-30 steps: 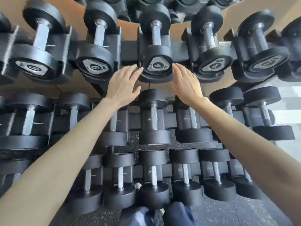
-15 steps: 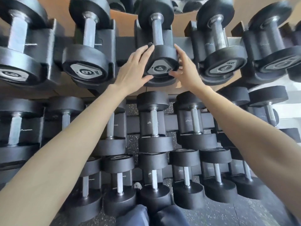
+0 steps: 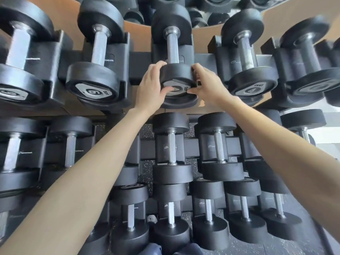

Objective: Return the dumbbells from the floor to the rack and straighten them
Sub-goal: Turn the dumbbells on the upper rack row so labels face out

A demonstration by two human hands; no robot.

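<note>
Dumbbell [image 3: 176,72]; black, knurled steel bar; left hand [image 3: 150,87], right hand [image 3: 207,85] clasp head

view: single head-worn wide-angle | faces: forward, down — onto rack [image 3: 139,61] | range: close

A black round-headed dumbbell [image 3: 176,74] with a knurled steel handle lay in a top-tier cradle of the black rack [image 3: 138,60], handle pointing away, its near head clasped by the left hand [image 3: 150,87] and the right hand [image 3: 207,85].
</note>
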